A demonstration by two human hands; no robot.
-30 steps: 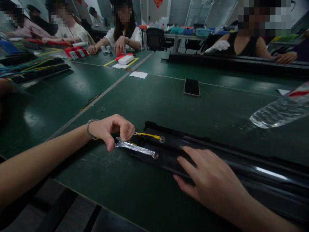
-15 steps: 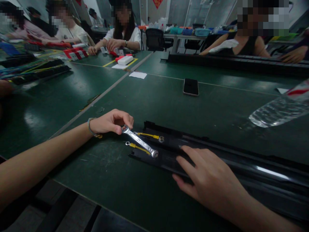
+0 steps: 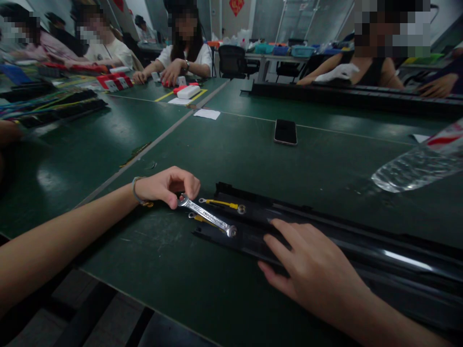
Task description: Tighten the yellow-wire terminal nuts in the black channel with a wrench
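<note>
My left hand (image 3: pixel 171 187) pinches one end of a silver open-ended wrench (image 3: pixel 208 215). The wrench's far jaw sits at a small bolt or nut (image 3: pixel 234 232) on a long black channel-shaped part (image 3: pixel 361 246). Two short yellow wires with ring terminals lie at the channel's left end. The farther yellow wire (image 3: pixel 220 203) runs to a second fastener (image 3: pixel 241 208); the nearer yellow wire (image 3: pixel 198 218) is partly hidden under the wrench. My right hand (image 3: pixel 307 265) rests on the channel with its fingers spread, holding nothing.
A phone (image 3: pixel 285 132) lies beyond the channel on the green table (image 3: pixel 224 154). A clear plastic bottle (image 3: pixel 415 164) lies at the right. Co-workers sit across the table beside a long black part (image 3: pixel 325 96), a white box (image 3: pixel 188 91) and bundled wires (image 3: pixel 54 108).
The wrench's held end has swung slightly left and towards me, while its jaw stays at the nearer fastener. My right hand keeps its place on the channel.
</note>
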